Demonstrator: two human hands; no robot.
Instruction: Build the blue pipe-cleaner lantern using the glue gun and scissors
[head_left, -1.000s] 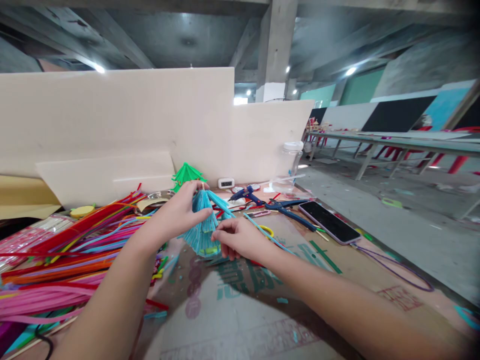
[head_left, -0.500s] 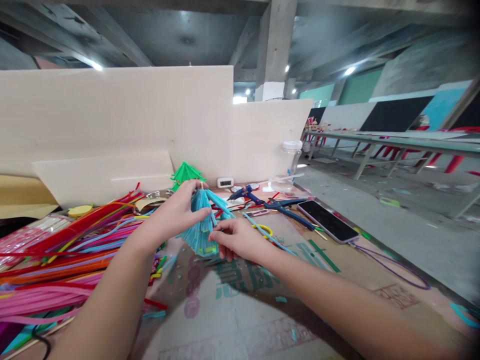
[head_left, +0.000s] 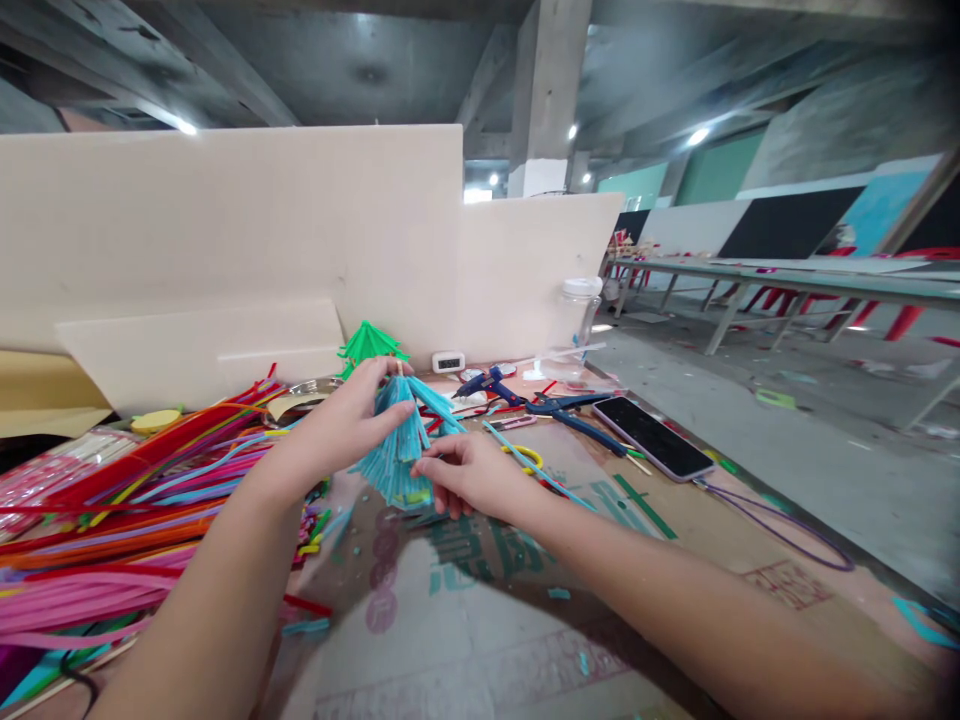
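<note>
A light-blue, cone-shaped craft piece [head_left: 395, 455] built from pipe cleaner strips is held just above the cardboard-covered table. My left hand [head_left: 367, 405] wraps round its upper left side, thumb across the front and fingers at the stick poking from its top. At the lower right edge of the piece is my right hand [head_left: 469, 472], with thumb and fingertips pinched together at the strips. Whether a small strip lies in that pinch is too small to tell. Behind my left hand stands a green umbrella-shaped craft piece [head_left: 367, 343].
Bundles of coloured pipe cleaners [head_left: 150, 530] cover the left side. Beyond my right hand lie a blue glue gun [head_left: 487, 382], dark-blue pliers [head_left: 574, 412], a phone [head_left: 654, 437] and yellow-handled scissors [head_left: 529, 458]. A small white digital clock [head_left: 448, 362] and a clear jar [head_left: 577, 315] stand by the board.
The view has shifted slightly. My left thumb has moved a little along the blue piece; both hands stay on it in nearly the same place.
</note>
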